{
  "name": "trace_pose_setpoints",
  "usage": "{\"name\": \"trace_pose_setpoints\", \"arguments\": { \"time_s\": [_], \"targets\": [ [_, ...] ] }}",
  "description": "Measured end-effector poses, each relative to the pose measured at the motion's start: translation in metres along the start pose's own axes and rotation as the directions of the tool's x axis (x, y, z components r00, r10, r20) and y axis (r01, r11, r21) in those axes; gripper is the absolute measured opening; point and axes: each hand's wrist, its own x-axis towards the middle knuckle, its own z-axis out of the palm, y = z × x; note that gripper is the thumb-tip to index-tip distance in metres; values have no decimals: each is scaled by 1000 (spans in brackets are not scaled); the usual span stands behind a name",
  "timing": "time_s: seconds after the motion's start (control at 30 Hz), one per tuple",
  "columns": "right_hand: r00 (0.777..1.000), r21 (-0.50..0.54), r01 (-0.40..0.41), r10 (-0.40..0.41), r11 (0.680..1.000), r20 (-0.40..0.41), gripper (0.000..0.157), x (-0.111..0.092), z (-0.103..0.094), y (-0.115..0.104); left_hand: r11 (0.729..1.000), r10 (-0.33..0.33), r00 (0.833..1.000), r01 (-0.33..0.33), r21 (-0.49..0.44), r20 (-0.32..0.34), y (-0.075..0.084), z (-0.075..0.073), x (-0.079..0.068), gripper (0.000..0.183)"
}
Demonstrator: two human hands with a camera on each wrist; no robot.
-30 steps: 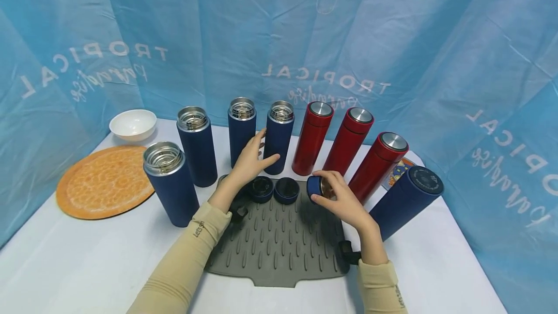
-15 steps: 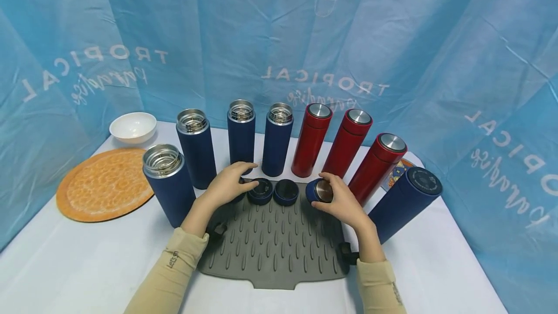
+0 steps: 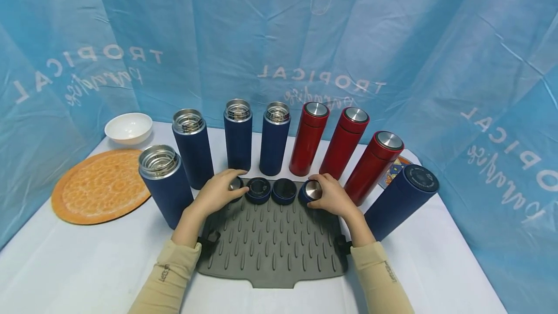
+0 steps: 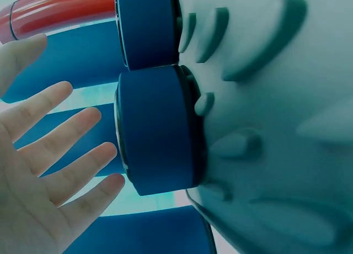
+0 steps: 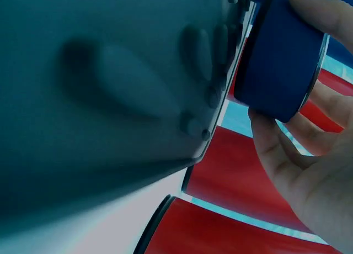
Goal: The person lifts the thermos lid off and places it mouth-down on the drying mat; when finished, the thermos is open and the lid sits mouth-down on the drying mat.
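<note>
My right hand (image 3: 333, 195) pinches a blue bottle lid (image 5: 278, 61) with a silver top between thumb and fingers. The lid sits level at the far right of the grey ridged mat (image 3: 274, 246); whether it bears on the mat is hard to tell. My left hand (image 3: 215, 193) hovers by another silver-topped lid (image 3: 235, 184) at the row's left end. In the left wrist view its fingers (image 4: 83, 121) are spread, apart from the nearest lid (image 4: 160, 130). Between the hands are two dark-topped blue lids, one left (image 3: 258, 190) and one right (image 3: 284, 191).
Several lidless blue bottles (image 3: 238, 134) stand behind and left of the mat. Three capped red bottles (image 3: 309, 139) and a capped blue bottle (image 3: 398, 202) stand to the right. A pizza-patterned round mat (image 3: 102, 185) and white bowl (image 3: 128, 128) lie at left.
My left hand has drawn back from the standing bottles, down and left to the leftmost lid. The lid in my right hand has turned from tilted to level, silver side up.
</note>
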Motion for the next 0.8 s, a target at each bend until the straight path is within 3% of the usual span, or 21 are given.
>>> {"name": "trace_pose_setpoints", "arguments": {
  "time_s": [0.23, 0.6, 0.7, 0.8],
  "targets": [
    [1000, -51, 23, -23, 998, 1, 67, 6, 5, 2, 1000, 6, 1000, -6, -15, -14, -4, 2, -2, 50],
    [999, -40, -23, 25, 999, 41, 68, 7, 5, 1, 998, 33, 999, -34, -43, -30, -9, 2, -2, 45],
    [999, -21, -26, 27, 999, 40, 70, 7, 2, -1, 998, 35, 999, -36, -46, -27, -10, 2, -2, 45],
    [999, 73, -43, 45, 996, -26, 66, 5, -2, -5, 998, 30, 999, -31, -52, -19, -10, 2, -2, 45]
  ]
}}
